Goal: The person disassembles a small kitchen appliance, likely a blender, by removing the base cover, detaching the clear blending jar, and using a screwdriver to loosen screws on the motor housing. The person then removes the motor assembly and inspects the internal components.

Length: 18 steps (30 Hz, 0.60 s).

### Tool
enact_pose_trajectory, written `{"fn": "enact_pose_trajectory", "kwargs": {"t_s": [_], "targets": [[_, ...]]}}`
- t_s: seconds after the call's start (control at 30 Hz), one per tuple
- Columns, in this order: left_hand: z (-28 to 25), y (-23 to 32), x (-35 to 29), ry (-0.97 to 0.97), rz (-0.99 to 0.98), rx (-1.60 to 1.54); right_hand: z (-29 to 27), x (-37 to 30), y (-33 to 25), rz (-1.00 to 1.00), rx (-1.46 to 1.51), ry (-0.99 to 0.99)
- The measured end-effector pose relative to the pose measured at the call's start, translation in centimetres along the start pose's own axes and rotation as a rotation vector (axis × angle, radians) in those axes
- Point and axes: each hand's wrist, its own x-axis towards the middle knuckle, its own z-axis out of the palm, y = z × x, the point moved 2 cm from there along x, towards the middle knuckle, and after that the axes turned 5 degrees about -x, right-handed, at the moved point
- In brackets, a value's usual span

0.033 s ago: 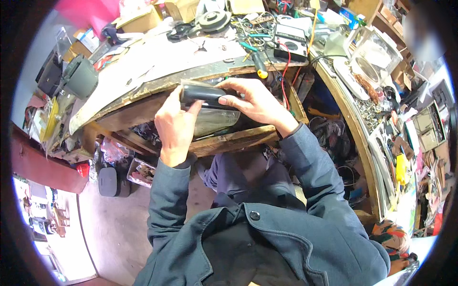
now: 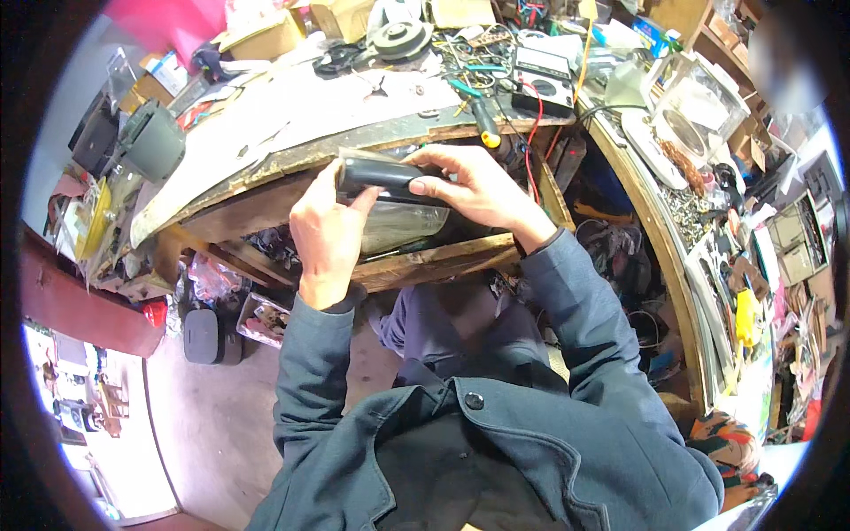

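Observation:
Both hands hold a glossy black oblong case point(image 2: 381, 173) with rounded sides, just off the front edge of the workbench. I cannot tell its exact kind. My left hand point(image 2: 326, 228) grips its left end, with the thumb on the near side. Around its right end my right hand point(image 2: 478, 188) is closed, thumb on the front face and fingers over the top. Below the case, a translucent plastic container point(image 2: 403, 228) sits in the open drawer space. A screwdriver point(image 2: 486, 126) with a dark handle and yellow tip lies at the bench edge beyond my right hand.
On the bench point(image 2: 266, 175) lie a white sheet point(image 2: 319, 111), a round grey reel point(image 2: 398, 40) and a multimeter point(image 2: 542, 88) with a red lead. Cluttered shelving with a yellow tool point(image 2: 748, 314) runs along the right. A black box point(image 2: 204, 336) stands on the floor at left.
The whole view has shifted very slightly. Both hands keep the same hold on the black case.

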Motion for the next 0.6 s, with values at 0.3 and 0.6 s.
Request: {"fn": "enact_pose_trajectory", "kwargs": {"t_s": [0.3, 0.6], "targets": [[-1.0, -3.4, -0.2, -0.151, -0.268, -0.639, 0.0, 1.6, 2.3, 0.148, 0.401, -0.266], [-1.9, -3.9, -2.6, 0.037, -0.198, -0.391, -0.5, 3.5, 1.7, 0.144, 0.274, -0.491]]}}
